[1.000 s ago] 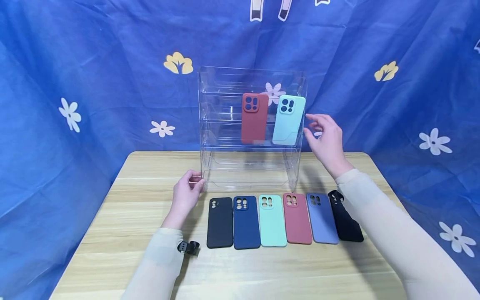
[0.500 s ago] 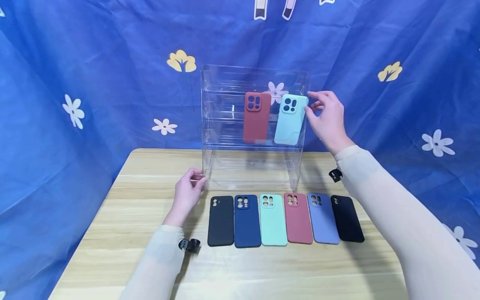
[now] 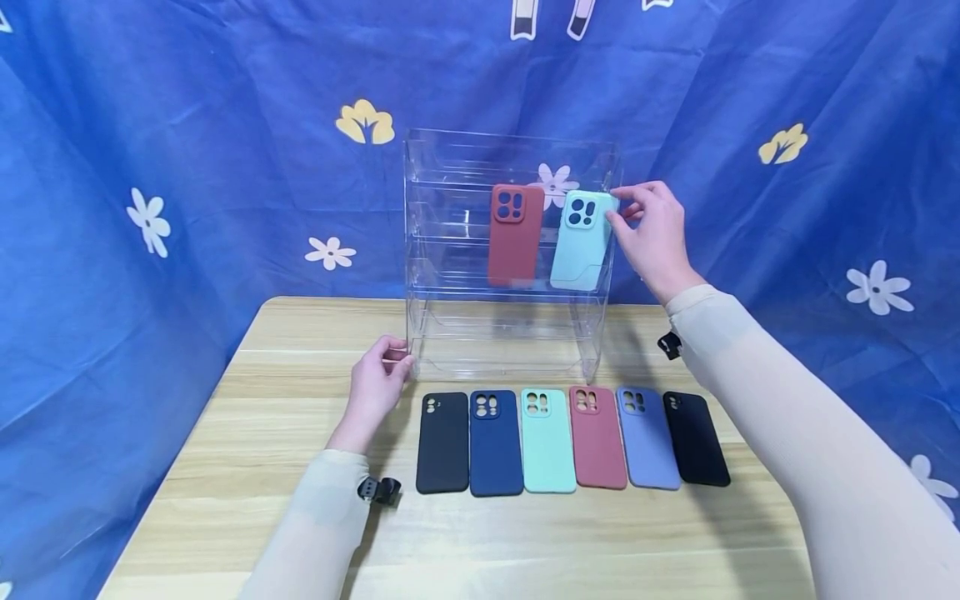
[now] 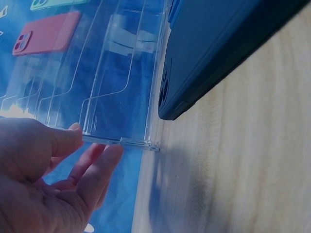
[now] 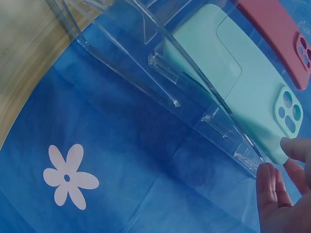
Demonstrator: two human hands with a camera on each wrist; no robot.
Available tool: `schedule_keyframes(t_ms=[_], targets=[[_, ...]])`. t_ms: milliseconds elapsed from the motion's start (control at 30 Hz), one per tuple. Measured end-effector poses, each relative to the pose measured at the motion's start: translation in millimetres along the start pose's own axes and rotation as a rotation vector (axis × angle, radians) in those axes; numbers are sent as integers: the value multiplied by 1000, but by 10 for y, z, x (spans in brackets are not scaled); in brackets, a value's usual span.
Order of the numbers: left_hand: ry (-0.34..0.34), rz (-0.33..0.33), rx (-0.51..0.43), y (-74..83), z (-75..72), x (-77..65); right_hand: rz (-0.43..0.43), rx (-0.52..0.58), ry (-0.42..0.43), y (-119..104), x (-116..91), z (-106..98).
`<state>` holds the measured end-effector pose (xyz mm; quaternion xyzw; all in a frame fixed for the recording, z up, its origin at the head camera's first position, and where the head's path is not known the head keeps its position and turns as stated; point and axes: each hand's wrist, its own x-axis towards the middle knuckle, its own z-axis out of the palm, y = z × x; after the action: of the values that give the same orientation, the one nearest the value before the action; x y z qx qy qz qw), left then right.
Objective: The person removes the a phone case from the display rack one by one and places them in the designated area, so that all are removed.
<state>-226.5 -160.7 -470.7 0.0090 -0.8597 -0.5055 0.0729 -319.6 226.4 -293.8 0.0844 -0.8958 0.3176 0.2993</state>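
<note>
A clear acrylic display rack (image 3: pixel 502 358) with several tiers stands on the table. My left hand (image 3: pixel 378 379) holds its lower left edge, thumb and fingertips at the side panel, as the left wrist view (image 4: pixel 58 170) also shows. On a middle tier a mint-green phone case (image 3: pixel 579 250) leans upright near the right end. My right hand (image 3: pixel 652 237) pinches that case by its upper right corner; in the right wrist view the thumb lies at the corner beside the camera cutouts. To its left on the same tier stands a red phone case (image 3: pixel 514 242), apart from the mint one.
In front of the rack lies a row of phone cases: black (image 3: pixel 442 450), dark blue (image 3: pixel 497 450), mint (image 3: pixel 548 446), rose-red (image 3: pixel 597 446), lavender-blue (image 3: pixel 649 446) and black (image 3: pixel 697 446). A blue patterned cloth (image 3: pixel 262 125) hangs behind the wooden table (image 3: pixel 480 550).
My right hand has risen along the rack's right side and come in to the mint case's upper corner, which has shifted slightly. My left hand stays at the rack's lower left edge.
</note>
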Motion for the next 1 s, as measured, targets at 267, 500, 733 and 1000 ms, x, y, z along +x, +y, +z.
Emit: schedule_keyframes(t_ms=[267,500,733,1000], targets=[[7,6,-8,5,-3,-5,2,105,37,-4,-9,-38],[4,8,-7,-2,-5,-1,61,153,19,16,6,-87],[-6,3,-7,-17,-3,5,114,204,-14,37,-22,-141],[3,13,-3,-30,0,10,151,300,-18,-33,-40,-244]])
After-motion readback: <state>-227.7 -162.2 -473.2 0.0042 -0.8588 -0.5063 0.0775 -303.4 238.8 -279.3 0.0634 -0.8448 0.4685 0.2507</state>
